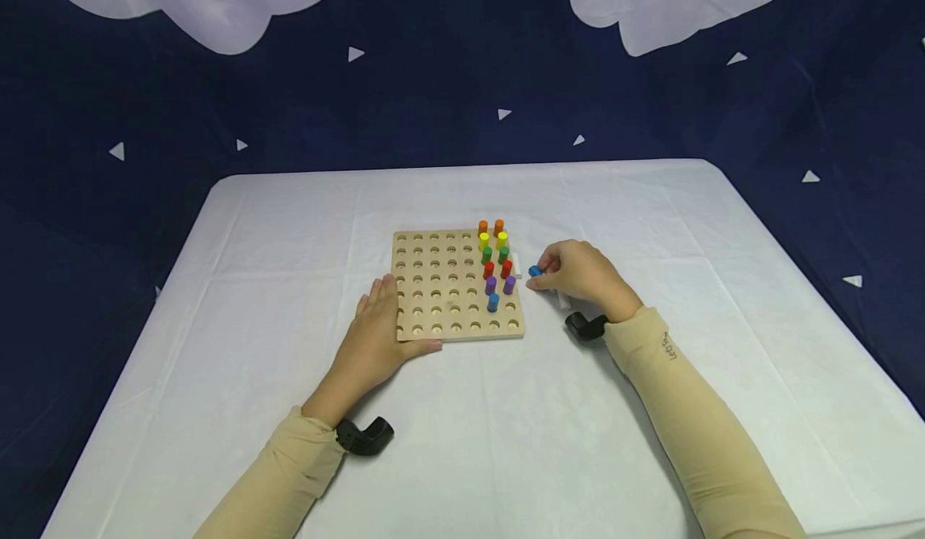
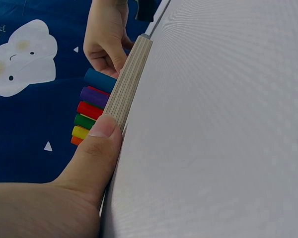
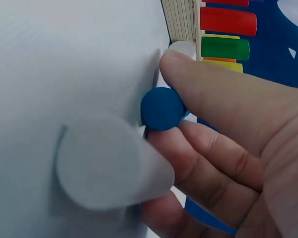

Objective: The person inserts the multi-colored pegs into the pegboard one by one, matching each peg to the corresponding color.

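Observation:
A wooden pegboard (image 1: 454,294) lies on the table. Its two right-hand columns hold orange, yellow, green, red and purple pegs in pairs, with a single blue peg (image 1: 493,304) nearer the front. My left hand (image 1: 376,338) rests at the board's front left corner, fingers straight along the left side. Its thumb (image 2: 92,153) lies against the front edge. To the right of the board, my right hand (image 1: 581,275) pinches another blue peg (image 3: 162,108) between thumb and fingers, close over the table.
A white peg (image 3: 102,161) lies near my right hand, and another white peg (image 1: 516,266) lies against the board's right side. The white cloth-covered table (image 1: 289,242) ends at a dark blue backdrop (image 1: 433,81) with clouds and triangles.

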Demonstrator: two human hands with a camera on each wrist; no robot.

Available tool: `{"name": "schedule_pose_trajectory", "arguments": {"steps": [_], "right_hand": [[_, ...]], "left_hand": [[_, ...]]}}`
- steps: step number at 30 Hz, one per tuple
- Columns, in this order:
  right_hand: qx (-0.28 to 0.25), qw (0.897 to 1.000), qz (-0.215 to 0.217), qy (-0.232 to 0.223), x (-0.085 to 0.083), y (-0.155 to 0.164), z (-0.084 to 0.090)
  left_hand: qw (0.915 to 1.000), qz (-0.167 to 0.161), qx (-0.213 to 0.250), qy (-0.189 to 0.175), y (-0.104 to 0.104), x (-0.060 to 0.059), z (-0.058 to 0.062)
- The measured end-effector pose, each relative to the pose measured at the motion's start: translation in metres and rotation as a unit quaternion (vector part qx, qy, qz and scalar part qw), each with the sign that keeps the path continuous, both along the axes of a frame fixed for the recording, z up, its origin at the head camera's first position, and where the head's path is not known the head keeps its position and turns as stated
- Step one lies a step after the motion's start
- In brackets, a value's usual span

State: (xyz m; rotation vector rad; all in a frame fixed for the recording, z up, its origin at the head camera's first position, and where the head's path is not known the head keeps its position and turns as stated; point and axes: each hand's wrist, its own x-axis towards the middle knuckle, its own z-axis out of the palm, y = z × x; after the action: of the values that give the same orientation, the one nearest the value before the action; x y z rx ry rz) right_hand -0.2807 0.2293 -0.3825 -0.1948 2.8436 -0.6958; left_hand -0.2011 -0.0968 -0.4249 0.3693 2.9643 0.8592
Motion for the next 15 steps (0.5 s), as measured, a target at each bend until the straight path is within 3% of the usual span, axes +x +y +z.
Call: {"name": "schedule_pose_trajectory", "arguments": {"steps": [7, 15], "right_hand": [[-0.066, 0.998, 0.010, -0.016, -0.0027, 0.0043, -0.0035], [-0.075, 0.997, 0.019, -0.021, -0.0015, 0.0045, -0.0024]], "left_hand": [[1.0000, -0.002, 0.001, 0.000, -0.0003, 0.0001, 0.0004], [1.0000, -0.001, 0.002, -0.003, -0.0004, 0.0002, 0.0005]]}}
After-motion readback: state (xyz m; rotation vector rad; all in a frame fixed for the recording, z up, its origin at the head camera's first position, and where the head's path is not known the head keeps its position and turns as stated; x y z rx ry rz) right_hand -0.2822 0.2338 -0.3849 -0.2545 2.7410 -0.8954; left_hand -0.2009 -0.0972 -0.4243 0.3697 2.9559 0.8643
